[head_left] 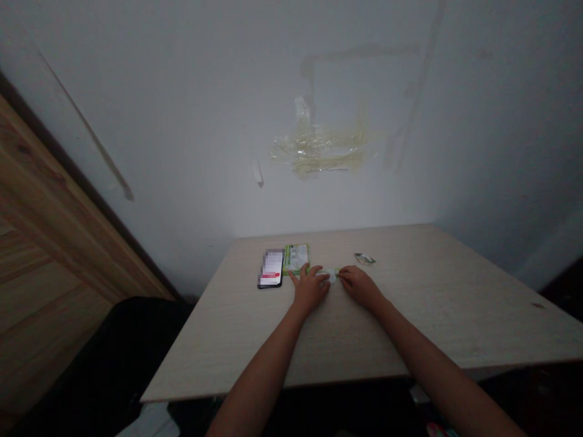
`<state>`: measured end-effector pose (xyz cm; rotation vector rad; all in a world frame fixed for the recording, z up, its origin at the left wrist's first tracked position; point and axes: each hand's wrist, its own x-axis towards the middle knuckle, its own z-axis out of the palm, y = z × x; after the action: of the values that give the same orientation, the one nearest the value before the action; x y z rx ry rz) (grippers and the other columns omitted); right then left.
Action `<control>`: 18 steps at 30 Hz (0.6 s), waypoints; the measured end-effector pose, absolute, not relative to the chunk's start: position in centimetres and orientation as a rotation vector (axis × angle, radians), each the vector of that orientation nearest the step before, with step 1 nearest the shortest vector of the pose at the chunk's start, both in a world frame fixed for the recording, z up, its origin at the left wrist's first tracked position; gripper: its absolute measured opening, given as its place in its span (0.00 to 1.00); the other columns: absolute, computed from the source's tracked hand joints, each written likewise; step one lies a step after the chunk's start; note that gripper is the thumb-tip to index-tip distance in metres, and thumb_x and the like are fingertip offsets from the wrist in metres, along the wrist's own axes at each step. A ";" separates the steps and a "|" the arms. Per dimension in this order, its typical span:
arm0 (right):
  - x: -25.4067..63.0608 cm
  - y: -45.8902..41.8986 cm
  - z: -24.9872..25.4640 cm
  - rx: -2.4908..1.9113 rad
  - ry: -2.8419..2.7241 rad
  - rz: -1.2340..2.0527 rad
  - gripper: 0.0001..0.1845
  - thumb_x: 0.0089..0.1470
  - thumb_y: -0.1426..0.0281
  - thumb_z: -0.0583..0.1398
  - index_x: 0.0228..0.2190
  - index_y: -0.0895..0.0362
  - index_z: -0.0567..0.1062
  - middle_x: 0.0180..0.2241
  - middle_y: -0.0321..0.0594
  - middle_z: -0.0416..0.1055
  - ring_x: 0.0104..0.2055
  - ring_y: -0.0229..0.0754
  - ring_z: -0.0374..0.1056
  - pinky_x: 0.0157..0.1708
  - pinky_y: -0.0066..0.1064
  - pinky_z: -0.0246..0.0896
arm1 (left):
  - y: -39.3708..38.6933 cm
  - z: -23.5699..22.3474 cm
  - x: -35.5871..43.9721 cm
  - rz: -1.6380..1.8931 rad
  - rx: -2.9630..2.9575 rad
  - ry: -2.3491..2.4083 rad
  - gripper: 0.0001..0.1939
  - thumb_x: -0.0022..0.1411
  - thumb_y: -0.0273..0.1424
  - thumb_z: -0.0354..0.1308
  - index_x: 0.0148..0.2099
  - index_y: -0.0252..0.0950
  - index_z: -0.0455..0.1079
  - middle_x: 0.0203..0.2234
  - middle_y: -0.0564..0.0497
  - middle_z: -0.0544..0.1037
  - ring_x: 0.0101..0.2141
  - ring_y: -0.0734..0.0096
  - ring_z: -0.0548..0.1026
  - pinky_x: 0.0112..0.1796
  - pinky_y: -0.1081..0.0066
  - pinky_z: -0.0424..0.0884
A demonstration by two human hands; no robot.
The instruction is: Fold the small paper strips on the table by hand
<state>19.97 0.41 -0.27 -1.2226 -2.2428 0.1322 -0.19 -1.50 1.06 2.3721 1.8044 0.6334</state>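
A small white piece of paper or wrapper with a green edge [332,277] lies on the table between my hands; its exact kind is too small to tell. My left hand [312,287] rests with spread fingers on its left side, the fingertips partly covering it. At its right end, my right hand [361,284] pinches the green edge between thumb and fingers. Just beyond my left hand is a flat green-and-white printed packet [297,257], its lower edge near my fingers. To the left of that, a phone [271,268] lies face up with its screen lit.
A small crumpled scrap of printed wrapper [365,258] lies beyond my right hand. The pale wooden table [218,340] reaches to a grey wall [191,152] with peeling tape [323,152]. On the left are a wooden panel [54,200] and a dark object [132,328].
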 end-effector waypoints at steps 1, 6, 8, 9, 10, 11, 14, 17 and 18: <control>20.0 0.4 -0.2 -1.232 -2.247 0.132 0.16 0.60 0.74 0.54 0.43 0.58 0.80 0.44 0.46 0.76 0.48 0.44 0.69 0.53 0.36 0.63 | -1.5 1.1 -0.3 0.635 2.371 1.797 0.15 0.64 0.43 0.57 0.52 0.57 0.75 0.61 0.55 0.69 0.65 0.46 0.53 0.59 0.26 0.34; 20.3 0.7 -0.2 -1.318 -2.246 0.097 0.16 0.60 0.71 0.55 0.46 0.57 0.79 0.47 0.47 0.77 0.51 0.46 0.69 0.55 0.39 0.61 | -1.0 1.4 -1.2 0.631 2.363 1.846 0.14 0.61 0.41 0.60 0.50 0.57 0.76 0.62 0.56 0.67 0.65 0.45 0.52 0.58 0.25 0.36; 20.4 0.8 -0.2 -1.335 -2.237 0.083 0.16 0.60 0.69 0.56 0.46 0.58 0.79 0.47 0.48 0.77 0.51 0.47 0.69 0.56 0.40 0.60 | -0.8 1.5 -1.7 0.647 2.342 1.873 0.14 0.61 0.41 0.60 0.49 0.56 0.76 0.62 0.55 0.68 0.65 0.44 0.52 0.58 0.26 0.36; 20.4 0.8 -0.1 -1.336 -2.235 0.080 0.17 0.61 0.68 0.56 0.47 0.58 0.78 0.48 0.48 0.77 0.51 0.47 0.69 0.56 0.40 0.60 | -0.7 1.6 -1.8 0.653 2.340 1.866 0.14 0.60 0.41 0.60 0.49 0.56 0.77 0.61 0.55 0.68 0.65 0.44 0.52 0.58 0.26 0.36; 20.4 0.8 -0.2 -1.333 -2.238 0.079 0.17 0.61 0.67 0.56 0.47 0.59 0.78 0.48 0.48 0.77 0.52 0.47 0.69 0.56 0.41 0.59 | -0.7 1.6 -2.0 0.656 2.335 1.857 0.14 0.60 0.41 0.60 0.49 0.56 0.77 0.61 0.55 0.69 0.65 0.45 0.53 0.58 0.26 0.36; 20.5 0.8 -0.2 -1.327 -2.244 0.079 0.17 0.61 0.66 0.56 0.47 0.59 0.78 0.48 0.48 0.76 0.52 0.47 0.68 0.56 0.40 0.59 | -0.7 1.6 -2.1 0.661 2.334 1.848 0.13 0.60 0.41 0.60 0.48 0.56 0.77 0.61 0.55 0.69 0.64 0.45 0.53 0.58 0.26 0.36; 20.5 0.8 -0.3 -1.317 -2.249 0.075 0.18 0.59 0.63 0.59 0.48 0.58 0.78 0.48 0.48 0.76 0.52 0.48 0.67 0.55 0.40 0.60 | -0.7 1.5 -2.0 0.667 2.341 1.829 0.11 0.61 0.40 0.60 0.47 0.57 0.77 0.60 0.56 0.70 0.64 0.46 0.53 0.57 0.25 0.35; 20.4 0.8 -0.5 -1.328 -2.235 0.054 0.20 0.57 0.60 0.61 0.47 0.58 0.78 0.49 0.49 0.74 0.52 0.48 0.67 0.54 0.40 0.61 | -0.8 1.4 -1.7 0.645 2.362 1.802 0.11 0.62 0.40 0.59 0.46 0.58 0.77 0.60 0.57 0.70 0.64 0.47 0.54 0.57 0.25 0.34; 20.3 0.7 -0.5 -1.335 -2.230 0.041 0.21 0.56 0.59 0.62 0.47 0.58 0.78 0.48 0.49 0.74 0.52 0.48 0.67 0.54 0.40 0.61 | -0.8 1.4 -1.7 0.637 2.365 1.796 0.11 0.62 0.40 0.59 0.46 0.58 0.77 0.60 0.57 0.70 0.64 0.48 0.54 0.57 0.25 0.34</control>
<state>20.33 0.74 -0.52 -1.3351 -2.2296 0.0414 -1.66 -0.83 1.39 2.3651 1.7964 0.6370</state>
